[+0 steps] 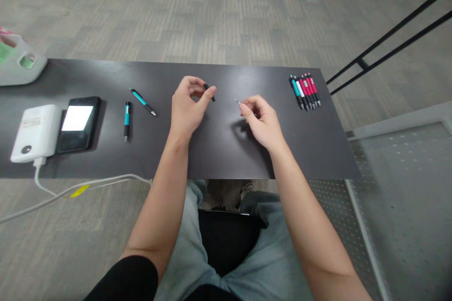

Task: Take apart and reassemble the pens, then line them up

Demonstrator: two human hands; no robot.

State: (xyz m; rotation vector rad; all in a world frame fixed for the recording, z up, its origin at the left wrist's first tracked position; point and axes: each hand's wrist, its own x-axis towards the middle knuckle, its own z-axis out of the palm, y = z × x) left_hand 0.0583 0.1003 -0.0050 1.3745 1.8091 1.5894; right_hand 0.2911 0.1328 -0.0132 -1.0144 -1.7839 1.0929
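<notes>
My left hand [187, 108] is raised over the dark table, pinching a short black pen part [206, 86] between thumb and fingers. To the right, my right hand [263, 120] pinches a thin piece with a silvery tip [237, 101] that points left; my fingers cover the rest of it. A gap separates the two hands. Left of my left hand lie a teal pen [141, 100] with a silver tip, slanted, and a teal and black pen piece [127, 121]. A row of several teal, white and red pens [305, 91] lies at the right.
The dark table [219, 150] bears a white power bank [37, 131] with a cable [102, 182] running off the front edge. Beside it is a black device [79, 124] with a lit screen. A white plastic container [24, 68] sits at the far left. Black bars [388, 40] rise beyond the right edge.
</notes>
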